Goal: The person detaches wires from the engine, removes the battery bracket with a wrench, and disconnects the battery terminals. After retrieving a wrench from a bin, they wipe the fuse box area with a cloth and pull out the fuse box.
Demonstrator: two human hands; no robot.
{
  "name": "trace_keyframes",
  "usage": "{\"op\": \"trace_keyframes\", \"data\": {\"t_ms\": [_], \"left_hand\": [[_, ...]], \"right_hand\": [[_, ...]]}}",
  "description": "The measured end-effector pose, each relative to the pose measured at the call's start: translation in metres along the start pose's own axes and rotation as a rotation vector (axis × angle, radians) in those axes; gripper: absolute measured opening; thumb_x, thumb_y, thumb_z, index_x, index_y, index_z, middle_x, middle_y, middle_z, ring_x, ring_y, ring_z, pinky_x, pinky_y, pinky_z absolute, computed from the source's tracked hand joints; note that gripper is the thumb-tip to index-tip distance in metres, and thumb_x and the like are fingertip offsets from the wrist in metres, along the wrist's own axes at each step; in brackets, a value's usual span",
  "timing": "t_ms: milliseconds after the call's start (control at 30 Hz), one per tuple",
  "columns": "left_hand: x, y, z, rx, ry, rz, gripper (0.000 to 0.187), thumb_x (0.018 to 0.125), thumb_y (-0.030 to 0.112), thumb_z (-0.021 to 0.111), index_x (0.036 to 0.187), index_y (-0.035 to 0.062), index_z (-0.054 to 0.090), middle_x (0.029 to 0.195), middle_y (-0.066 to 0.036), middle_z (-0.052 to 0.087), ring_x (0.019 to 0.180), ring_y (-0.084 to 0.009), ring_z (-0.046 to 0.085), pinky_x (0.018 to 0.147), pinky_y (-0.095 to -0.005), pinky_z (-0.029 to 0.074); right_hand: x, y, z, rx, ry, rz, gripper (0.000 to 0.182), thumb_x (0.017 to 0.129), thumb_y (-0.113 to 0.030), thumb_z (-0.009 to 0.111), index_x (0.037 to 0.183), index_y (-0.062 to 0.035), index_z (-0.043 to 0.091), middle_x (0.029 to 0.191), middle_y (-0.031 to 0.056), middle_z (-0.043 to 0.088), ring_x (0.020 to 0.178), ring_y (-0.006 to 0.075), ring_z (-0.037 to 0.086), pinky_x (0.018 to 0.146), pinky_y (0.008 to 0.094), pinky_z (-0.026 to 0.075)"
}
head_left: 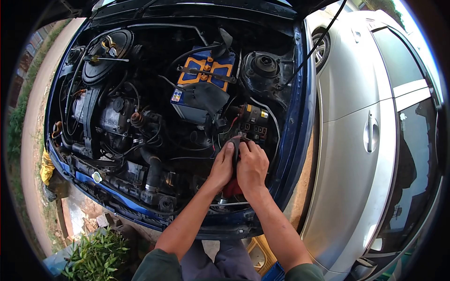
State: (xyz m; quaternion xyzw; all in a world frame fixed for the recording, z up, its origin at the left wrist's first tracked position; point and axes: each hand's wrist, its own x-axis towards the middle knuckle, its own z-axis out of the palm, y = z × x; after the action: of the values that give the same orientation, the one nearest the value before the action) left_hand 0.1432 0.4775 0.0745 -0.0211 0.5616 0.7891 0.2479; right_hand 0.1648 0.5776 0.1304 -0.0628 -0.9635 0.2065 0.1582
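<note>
Both hands meet over the right front of an open engine bay, close to a fuse box [255, 130] with a yellow-labelled part on it. My left hand [222, 167] pinches a dark, thin, flexible-looking piece [236, 149] from the left. From the other side, my right hand [253, 165] has its fingers curled round the same piece. Its exact kind cannot be made out, as the fingers cover much of it. Below the hands, a red object [232, 188] shows partly between the wrists. Thin wires run just left of the fuse box.
A blue and orange battery [202, 70] sits behind the hands, under a metal clamp bar. Left of it are the engine [115, 114] and a round air cleaner [107, 56]. The hood's prop rod [314, 49] slants at the right. A silver car [351, 122] stands close alongside.
</note>
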Motion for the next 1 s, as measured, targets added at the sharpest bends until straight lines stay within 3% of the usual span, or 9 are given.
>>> {"op": "trace_keyframes", "data": {"t_ms": [233,300,367,500,633,733,767,833,1000], "left_hand": [[0.013,0.01,0.002,0.071,-0.088,0.083,0.053,0.12,0.039,0.033,0.155,0.0061,0.053,0.143,-0.01,0.063,0.131,-0.0161,0.057,0.116,-0.031,0.04],[0.009,0.003,0.0,0.09,-0.085,0.132,0.052,0.12,0.036,0.032,0.154,0.0036,0.054,0.145,-0.013,0.063,0.135,-0.0216,0.057,0.118,-0.0328,0.04],[0.005,0.001,0.001,-0.254,-0.08,-0.109,0.053,0.12,0.038,0.032,0.155,0.0059,0.054,0.147,-0.012,0.062,0.136,-0.021,0.057,0.119,-0.0326,0.039],[-0.001,0.007,0.01,-0.207,-0.016,-0.211,0.057,0.119,0.045,0.034,0.157,0.0067,0.053,0.149,-0.012,0.061,0.136,-0.0193,0.056,0.118,-0.0323,0.04],[0.004,0.011,0.015,-0.271,-0.004,-0.243,0.06,0.119,0.046,0.033,0.158,0.0046,0.051,0.145,-0.012,0.063,0.131,-0.018,0.058,0.115,-0.0317,0.042],[0.014,0.024,-0.007,-0.28,-0.015,-0.222,0.057,0.119,0.045,0.033,0.157,0.0072,0.052,0.141,-0.011,0.064,0.128,-0.0176,0.06,0.112,-0.0316,0.045],[0.016,0.031,-0.01,-0.333,-0.059,-0.193,0.056,0.119,0.045,0.032,0.157,0.0083,0.052,0.14,-0.011,0.065,0.128,-0.0175,0.06,0.112,-0.0317,0.045],[0.016,0.02,-0.008,-0.261,-0.12,-0.132,0.054,0.12,0.042,0.031,0.156,0.0095,0.054,0.139,-0.011,0.065,0.13,-0.018,0.058,0.115,-0.0326,0.042],[0.017,0.012,0.006,-0.027,-0.065,-0.032,0.052,0.12,0.039,0.03,0.153,0.0082,0.057,0.139,-0.011,0.065,0.128,-0.0181,0.059,0.114,-0.0319,0.042]], "right_hand": [[-0.006,-0.002,-0.031,0.233,-0.226,0.17,0.018,0.078,0.007,0.063,0.094,0.0087,0.072,0.088,0.0291,0.072,0.089,0.048,0.072,0.082,0.0491,0.057],[-0.007,0.002,-0.04,0.406,-0.373,0.327,0.02,0.082,0.003,0.069,0.101,0.0087,0.074,0.088,0.0281,0.074,0.085,0.0407,0.076,0.078,0.0418,0.057],[-0.012,0.001,-0.038,0.51,-0.411,0.377,0.021,0.085,0.0,0.073,0.104,0.0086,0.075,0.089,0.0237,0.076,0.08,0.0291,0.077,0.076,0.0361,0.057],[-0.018,-0.01,-0.01,0.577,-0.023,0.431,0.022,0.088,0.002,0.07,0.108,0.008,0.076,0.09,0.0178,0.079,0.081,0.0219,0.076,0.079,0.0326,0.057],[0.002,-0.012,-0.001,0.416,0.231,0.381,0.03,0.088,0.003,0.072,0.118,0.0064,0.076,0.099,0.0182,0.076,0.088,0.0309,0.077,0.08,0.0366,0.057],[0.005,-0.003,-0.016,0.612,-0.178,0.278,0.028,0.089,0.004,0.07,0.117,0.0056,0.076,0.096,0.0169,0.075,0.085,0.0242,0.074,0.08,0.0325,0.055],[0.0,-0.003,-0.022,0.627,-0.313,0.254,0.03,0.086,0.002,0.073,0.116,0.0068,0.075,0.095,0.0194,0.074,0.086,0.0309,0.075,0.081,0.0369,0.056],[0.0,-0.003,-0.038,0.338,-0.349,0.084,0.029,0.083,0.002,0.073,0.111,0.0071,0.075,0.098,0.0214,0.074,0.089,0.0407,0.073,0.082,0.0445,0.057],[-0.015,-0.015,-0.018,0.028,-0.215,0.248,0.024,0.079,0.005,0.069,0.102,0.0047,0.075,0.099,0.0236,0.073,0.091,0.0477,0.07,0.083,0.0526,0.057]]}}
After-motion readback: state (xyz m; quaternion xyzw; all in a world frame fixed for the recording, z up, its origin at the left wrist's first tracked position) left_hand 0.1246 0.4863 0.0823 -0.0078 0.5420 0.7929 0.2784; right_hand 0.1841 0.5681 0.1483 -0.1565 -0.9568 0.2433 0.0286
